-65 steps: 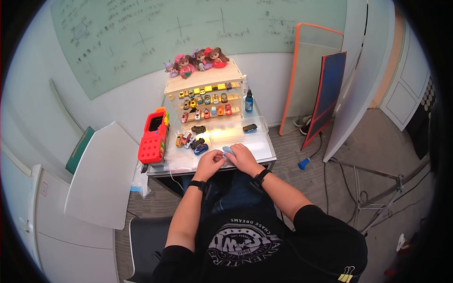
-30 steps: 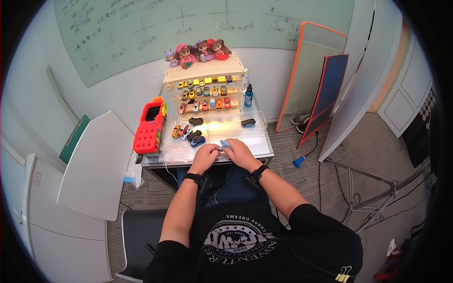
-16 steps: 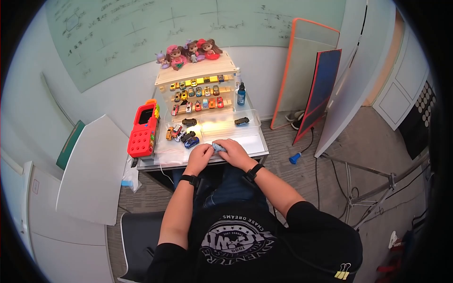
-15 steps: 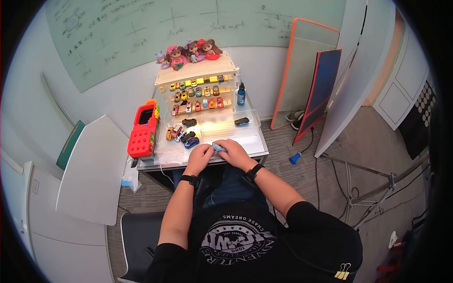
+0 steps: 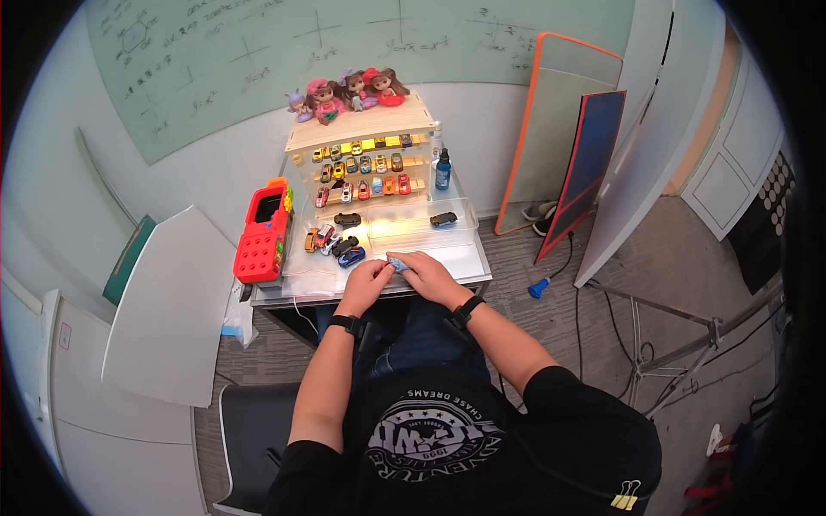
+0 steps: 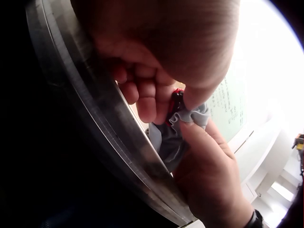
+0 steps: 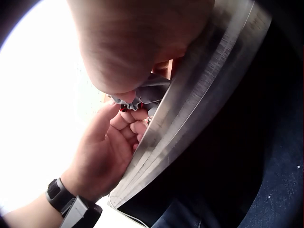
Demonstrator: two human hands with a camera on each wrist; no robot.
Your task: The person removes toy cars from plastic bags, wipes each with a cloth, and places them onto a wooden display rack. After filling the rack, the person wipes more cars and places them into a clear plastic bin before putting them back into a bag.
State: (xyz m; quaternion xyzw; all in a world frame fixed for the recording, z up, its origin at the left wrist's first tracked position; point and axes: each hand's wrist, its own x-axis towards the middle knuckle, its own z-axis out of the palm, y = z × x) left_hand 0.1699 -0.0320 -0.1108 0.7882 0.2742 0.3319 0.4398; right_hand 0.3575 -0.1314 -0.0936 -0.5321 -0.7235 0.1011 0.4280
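At the table's front edge, my two hands meet around a grey-blue cloth (image 5: 397, 265) and a small red and black toy car (image 6: 177, 97). The left hand (image 5: 368, 279) pinches the car between thumb and fingers; most of it is hidden by the fingers and the cloth. My right hand (image 5: 428, 275) grips the cloth, its thumb pressing a fold against the car in the left wrist view. Beyond the hands lies a loose group of toy cars, with a blue car (image 5: 352, 257) nearest. Two dark cars lie farther back, one (image 5: 348, 219) left and one (image 5: 443, 219) right.
A wooden display rack (image 5: 366, 129) with rows of toy cars stands at the back, dolls (image 5: 354, 90) on its top. A red toy box (image 5: 261, 236) is at the left and a blue spray bottle (image 5: 443, 171) at the right. A clear tray (image 5: 460, 240) lies before the rack.
Both hands stay together at the table edge while the cloth bunches and shifts between the fingers. The head view swings slightly; the cars on the table and rack keep their places.
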